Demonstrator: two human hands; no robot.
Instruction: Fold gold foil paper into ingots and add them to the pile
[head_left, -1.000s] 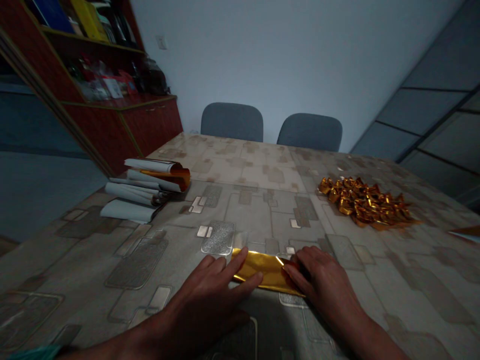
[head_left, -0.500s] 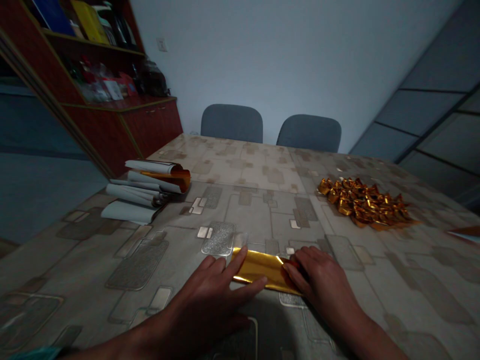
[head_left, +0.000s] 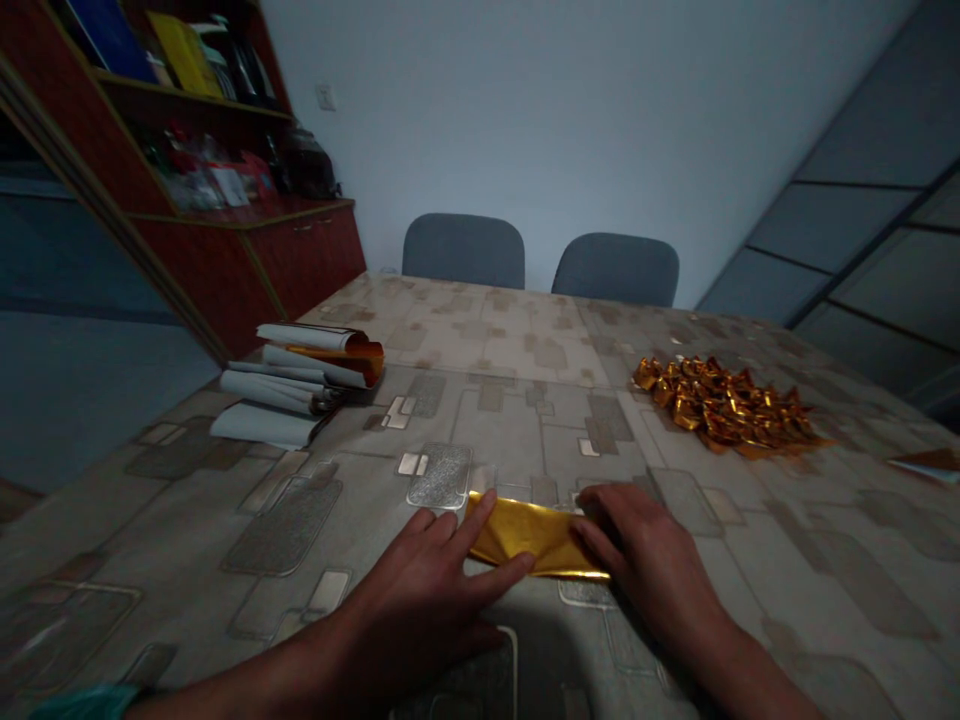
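A folded strip of gold foil paper (head_left: 529,532) lies on the table in front of me, its long side running left to right. My left hand (head_left: 439,590) has its index finger and thumb stretched apart, pressing the strip's left part from above and below. At the right end, my right hand (head_left: 637,545) grips the paper between thumb and curled fingers, which hide that end. Slight creases show in the foil near the left thumb.
Folded grey-backed gold sheets (head_left: 300,385) are stacked at the left. A cluster of folded gold foil pieces (head_left: 727,405) sits at the right, with another paper piece (head_left: 926,465) near the right edge. Two grey chairs (head_left: 463,250) stand behind the patterned table (head_left: 517,420).
The right end of the foil strip has shifted and its lower edge lies a little higher. My right hand's fingers have moved slightly on it; my left hand stays in place.
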